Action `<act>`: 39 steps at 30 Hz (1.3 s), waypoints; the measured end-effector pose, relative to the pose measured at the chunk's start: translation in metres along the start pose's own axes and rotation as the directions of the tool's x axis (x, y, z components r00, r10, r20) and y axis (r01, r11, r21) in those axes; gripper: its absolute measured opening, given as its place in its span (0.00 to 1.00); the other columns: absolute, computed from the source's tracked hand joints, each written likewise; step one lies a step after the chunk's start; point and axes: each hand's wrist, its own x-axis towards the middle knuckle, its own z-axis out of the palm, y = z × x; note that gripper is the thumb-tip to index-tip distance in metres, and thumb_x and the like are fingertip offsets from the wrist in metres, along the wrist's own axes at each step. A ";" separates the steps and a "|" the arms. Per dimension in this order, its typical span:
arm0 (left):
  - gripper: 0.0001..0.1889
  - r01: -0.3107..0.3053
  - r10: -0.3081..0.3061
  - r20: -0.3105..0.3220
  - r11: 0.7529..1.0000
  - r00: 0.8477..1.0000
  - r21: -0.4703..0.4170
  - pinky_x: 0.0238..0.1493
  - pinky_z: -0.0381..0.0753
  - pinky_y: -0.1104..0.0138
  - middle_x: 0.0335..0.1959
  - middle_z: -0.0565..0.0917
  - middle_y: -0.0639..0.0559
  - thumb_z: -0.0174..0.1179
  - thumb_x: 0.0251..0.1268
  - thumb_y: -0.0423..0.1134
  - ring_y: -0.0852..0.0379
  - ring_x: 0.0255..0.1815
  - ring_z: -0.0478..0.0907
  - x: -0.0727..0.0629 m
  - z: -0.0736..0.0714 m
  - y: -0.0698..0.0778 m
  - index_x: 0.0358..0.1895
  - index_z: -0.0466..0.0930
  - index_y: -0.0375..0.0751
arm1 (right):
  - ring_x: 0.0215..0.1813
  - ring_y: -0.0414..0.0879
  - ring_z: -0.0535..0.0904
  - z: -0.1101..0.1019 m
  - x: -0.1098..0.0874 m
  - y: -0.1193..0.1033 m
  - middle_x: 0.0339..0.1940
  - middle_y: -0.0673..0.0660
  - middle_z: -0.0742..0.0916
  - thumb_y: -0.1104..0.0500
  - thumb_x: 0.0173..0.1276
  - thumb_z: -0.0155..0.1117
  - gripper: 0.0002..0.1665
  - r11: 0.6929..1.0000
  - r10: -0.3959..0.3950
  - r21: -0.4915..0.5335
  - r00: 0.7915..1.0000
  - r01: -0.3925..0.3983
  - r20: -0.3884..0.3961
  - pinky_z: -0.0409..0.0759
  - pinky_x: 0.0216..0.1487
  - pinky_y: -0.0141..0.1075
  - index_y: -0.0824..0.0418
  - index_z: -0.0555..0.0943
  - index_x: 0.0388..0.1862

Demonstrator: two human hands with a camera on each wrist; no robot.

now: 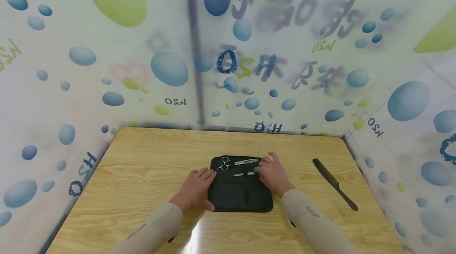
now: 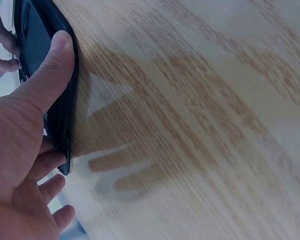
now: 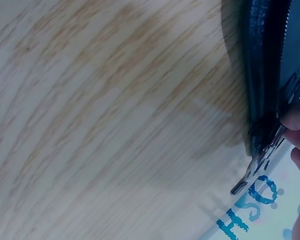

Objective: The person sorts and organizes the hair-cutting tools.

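A black zip-edged case [image 1: 231, 196] lies flat on the wooden table with silver tools on its upper half. Silver scissors [image 1: 223, 163] point their blades to the right, finger rings at the left. Below them lies a slim silver tool [image 1: 239, 174] with a pointed left end; its right end goes under my fingers. My right hand [image 1: 273, 175] pinches this tool at the case's right side, where metal [image 3: 277, 137] shows by the thumb. At the case's left edge rests my left hand [image 1: 196, 188], fingers extended, thumb [image 2: 55, 67] lying along the rim.
A black comb [image 1: 335, 184] with a long handle lies at the right of the wooden table [image 1: 142, 163]. Patterned walls [image 1: 160, 28] with blue and green spots rise behind and at both sides.
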 end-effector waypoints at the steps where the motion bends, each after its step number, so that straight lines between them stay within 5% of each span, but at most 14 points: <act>1: 0.59 -0.002 0.002 -0.002 1.000 1.000 0.000 0.74 0.58 0.48 0.73 0.67 0.47 0.71 0.36 0.70 0.45 0.76 0.60 0.000 0.000 0.000 0.73 0.62 0.41 | 0.47 0.43 0.78 0.000 0.000 -0.001 0.30 0.44 0.89 0.56 0.57 0.73 0.08 1.000 -0.002 0.001 1.000 0.002 -0.005 0.62 0.71 0.51 0.41 0.89 0.33; 28: 0.59 -0.031 0.031 -0.041 1.000 0.999 -0.002 0.72 0.60 0.48 0.72 0.69 0.46 0.72 0.35 0.70 0.44 0.75 0.61 0.000 0.004 0.000 0.72 0.64 0.39 | 0.47 0.44 0.78 -0.004 0.003 -0.008 0.34 0.44 0.90 0.57 0.60 0.72 0.07 0.996 0.009 0.085 1.000 -0.007 -0.018 0.64 0.69 0.51 0.45 0.89 0.37; 39: 0.58 -0.016 0.016 -0.021 1.000 1.000 -0.010 0.73 0.59 0.47 0.73 0.68 0.46 0.72 0.37 0.69 0.43 0.75 0.60 -0.002 0.001 0.000 0.72 0.63 0.40 | 0.52 0.48 0.79 -0.011 -0.012 0.010 0.39 0.48 0.90 0.52 0.56 0.76 0.17 0.981 0.104 0.159 0.994 -0.108 0.035 0.66 0.67 0.52 0.50 0.87 0.46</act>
